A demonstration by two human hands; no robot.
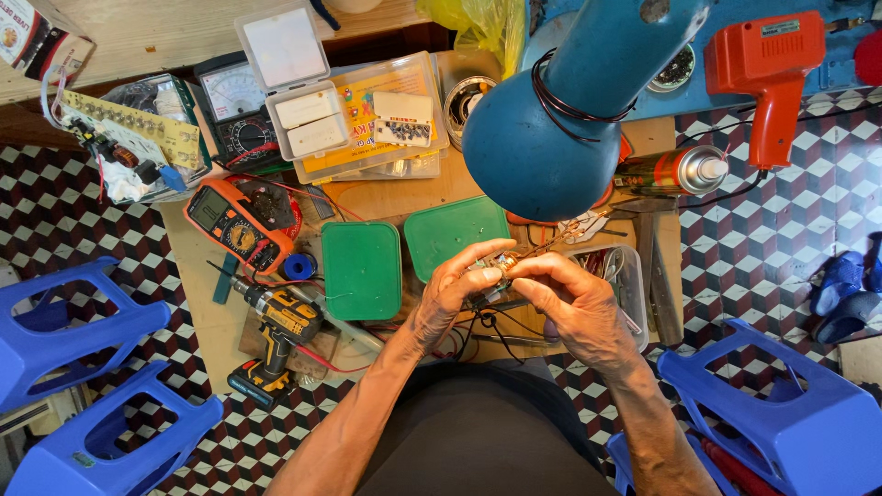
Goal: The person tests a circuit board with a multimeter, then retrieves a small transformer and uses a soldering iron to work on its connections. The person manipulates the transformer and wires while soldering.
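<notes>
Brass-coloured, a small metal part sits pinched between the left hand and right hand, above a green plastic lid.

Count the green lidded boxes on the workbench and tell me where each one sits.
2. One green box lies left of the left hand, beside the cordless drill. The other green box lies just above both hands, under the blue lamp. More may be hidden beneath the lamp.
</notes>
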